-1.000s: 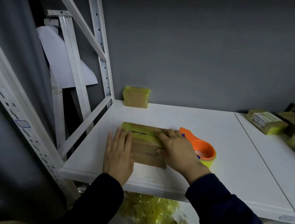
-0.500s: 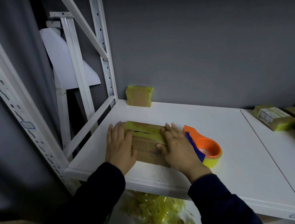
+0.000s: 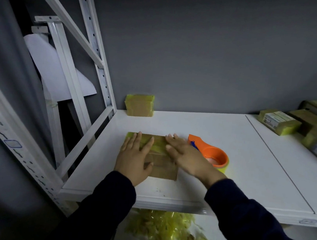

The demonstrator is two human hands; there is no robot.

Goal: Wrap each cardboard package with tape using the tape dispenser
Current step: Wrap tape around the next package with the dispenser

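A flat brown cardboard package (image 3: 161, 166) lies on the white shelf (image 3: 229, 137), with yellowish tape across its far half. My left hand (image 3: 134, 156) lies flat on the package's left part, fingers spread over the tape. Over the right part, my right hand (image 3: 187, 156) presses flat too, fingers pointing away from me. The orange tape dispenser (image 3: 211, 155) with its yellow roll rests on the shelf just right of my right hand, held by neither hand.
A taped package (image 3: 139, 107) stands against the grey wall at the back. Several more packages (image 3: 280, 122) are piled at the right edge. White rack posts (image 3: 94, 56) rise on the left. Crumpled yellow tape scraps (image 3: 167, 233) lie below the shelf's front edge.
Both hands have slid farther up over the package toward its taped far edge. The view shifted slightly; the dispenser has stayed in place.
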